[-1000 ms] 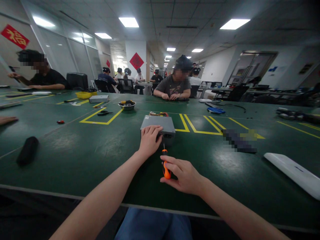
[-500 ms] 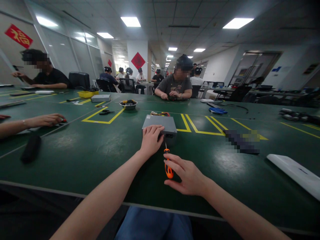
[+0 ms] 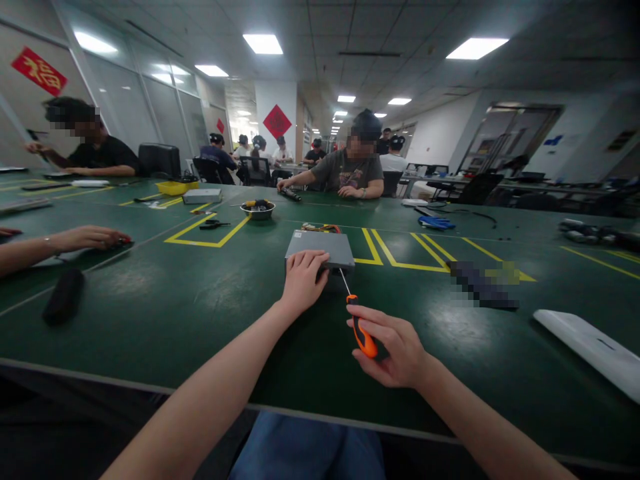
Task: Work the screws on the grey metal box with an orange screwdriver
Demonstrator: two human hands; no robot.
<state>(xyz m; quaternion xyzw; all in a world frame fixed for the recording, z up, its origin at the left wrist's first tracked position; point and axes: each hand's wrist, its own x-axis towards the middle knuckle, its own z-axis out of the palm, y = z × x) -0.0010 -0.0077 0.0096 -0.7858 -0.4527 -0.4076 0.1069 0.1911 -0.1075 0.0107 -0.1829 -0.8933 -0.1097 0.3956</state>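
A grey metal computer power supply (image 3: 323, 245) lies on the green table in front of me, with coloured cables (image 3: 321, 228) at its far side. My left hand (image 3: 304, 280) grips its near left part, fingers over the top and thumb at the near face. In my right hand (image 3: 393, 343) is an orange and black screwdriver (image 3: 364, 337), held by the handle between thumb and fingers. Its thin shaft slants up and left to the near face of the power supply. Whether the tip sits in a screw is too small to tell.
A metal bowl (image 3: 258, 211) of small items and black pliers (image 3: 214, 225) lie beyond on the left. A co-worker's hand (image 3: 93, 238) is at far left, near a black case (image 3: 64, 297). A white panel (image 3: 590, 347) lies at right. Another person (image 3: 350, 170) sits opposite.
My right hand and the screwdriver have moved to the right, and the shaft now leans left where it stood nearly upright. The left hand stays put. The person opposite has reached out leftward.
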